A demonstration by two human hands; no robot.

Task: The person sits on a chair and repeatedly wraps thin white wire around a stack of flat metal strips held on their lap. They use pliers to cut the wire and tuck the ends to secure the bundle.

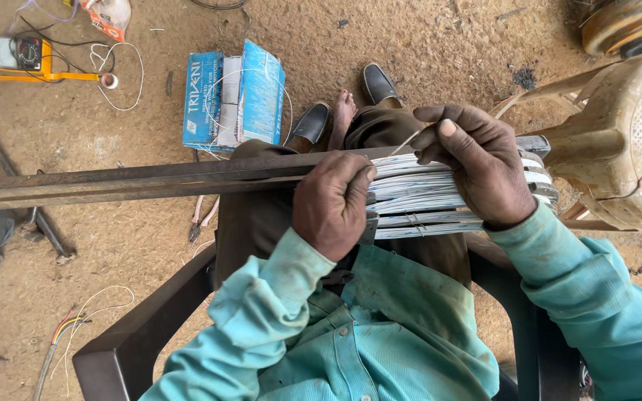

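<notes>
Sleeves of teal cloth lead forward from the seated person's chest to both hands, which meet over the lap. Left hand (pixel 334 204) is a clenched fist, knuckles up, its grip wrapped around the near end of the long dark metal bar (pixel 135 180) where the bar meets the white coil bundle (pixel 425 197). Right hand (pixel 477 165) lies arched over the bundle's top, thumb and forefinger pinched on a thin wire strand (pixel 409 139) rising from it.

Bundle rests across the thighs: flat layered turns that look stiff together yet springy singly, best taken from above across the whole stack. The bar seems heavy and rigid, needing a full fist. The strand is likely light and easily kinked.

Farther off on the dirt floor lie a blue carton (pixel 234 99) and a yellow meter (pixel 20 56).
</notes>
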